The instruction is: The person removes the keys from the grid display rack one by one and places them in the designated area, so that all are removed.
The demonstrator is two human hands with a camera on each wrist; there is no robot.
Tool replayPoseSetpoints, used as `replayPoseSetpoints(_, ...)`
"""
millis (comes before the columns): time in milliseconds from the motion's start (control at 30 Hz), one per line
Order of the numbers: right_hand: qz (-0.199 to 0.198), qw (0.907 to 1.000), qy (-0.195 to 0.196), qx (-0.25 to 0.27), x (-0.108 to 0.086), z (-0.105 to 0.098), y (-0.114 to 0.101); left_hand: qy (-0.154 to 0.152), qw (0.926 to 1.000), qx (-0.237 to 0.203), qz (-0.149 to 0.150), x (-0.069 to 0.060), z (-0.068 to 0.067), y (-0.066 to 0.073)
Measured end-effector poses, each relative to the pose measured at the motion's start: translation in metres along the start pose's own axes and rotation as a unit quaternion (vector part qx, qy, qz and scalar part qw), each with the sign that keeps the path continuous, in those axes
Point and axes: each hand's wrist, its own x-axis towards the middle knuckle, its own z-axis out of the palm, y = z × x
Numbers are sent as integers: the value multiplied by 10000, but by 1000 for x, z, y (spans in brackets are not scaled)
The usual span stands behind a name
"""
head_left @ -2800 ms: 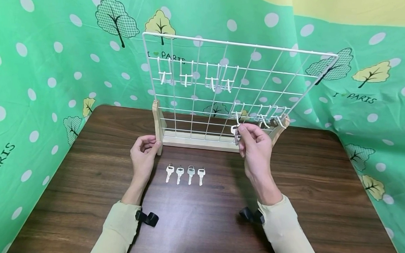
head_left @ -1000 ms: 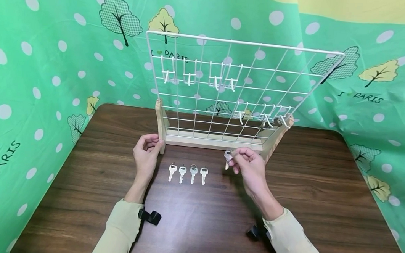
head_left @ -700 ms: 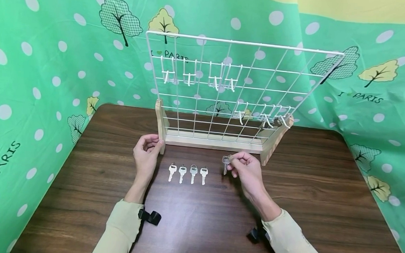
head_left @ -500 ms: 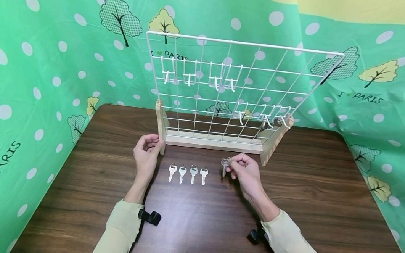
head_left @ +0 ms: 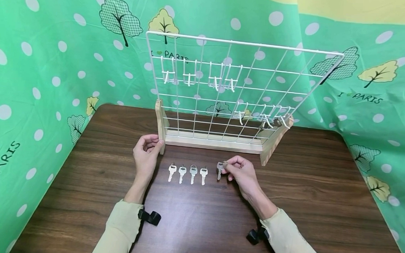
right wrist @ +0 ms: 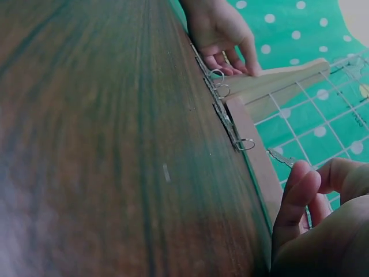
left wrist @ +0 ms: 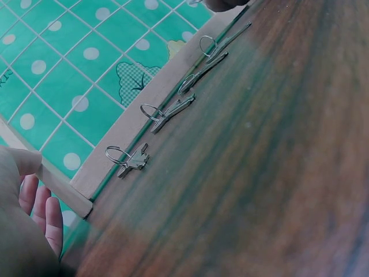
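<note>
A white wire grid rack (head_left: 244,41) stands on a wooden base. My left hand (head_left: 146,154) holds the left wooden upright (head_left: 160,118) between thumb and fingers. Just right of a row of several silver keys (head_left: 193,175), my right hand (head_left: 244,177) pinches another silver key (head_left: 219,171) by its ring end, with the blade hanging down close above the table. In the right wrist view part of this key (right wrist: 281,157) shows beyond the fingertips. Small wire rings on the lying keys (left wrist: 135,161) stand up in the left wrist view.
Several white hooks (head_left: 216,82) hang on the grid's upper left. A lower hook (head_left: 241,116) at right bears nothing visible; metal pieces like keys (head_left: 262,125) hang at the hooks beside it. A green patterned curtain (head_left: 89,59) surrounds the brown table (head_left: 190,233).
My right hand has brought the key from the lower rack hook down to the table, then left towards the row. My left hand has stayed on the upright.
</note>
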Motion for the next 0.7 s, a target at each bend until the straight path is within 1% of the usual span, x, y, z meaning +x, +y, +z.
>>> replayPoseSetpoints(133,-5,10000,82,-53,2,0,3,18,10000,14,-16,0,0,0)
replayPoseSetpoints(233,-19,9999,73,-150,2,1,5,3,10000,17,-21,0,0,0)
replayPoseSetpoints(500,-91,9978,-235,-612,1,3,7,-18,10000,7,16,0,0,1)
replayPoseSetpoints(700,-175,9964,-333,-755,2,5,9,-11,10000,-57,23,0,-1,0)
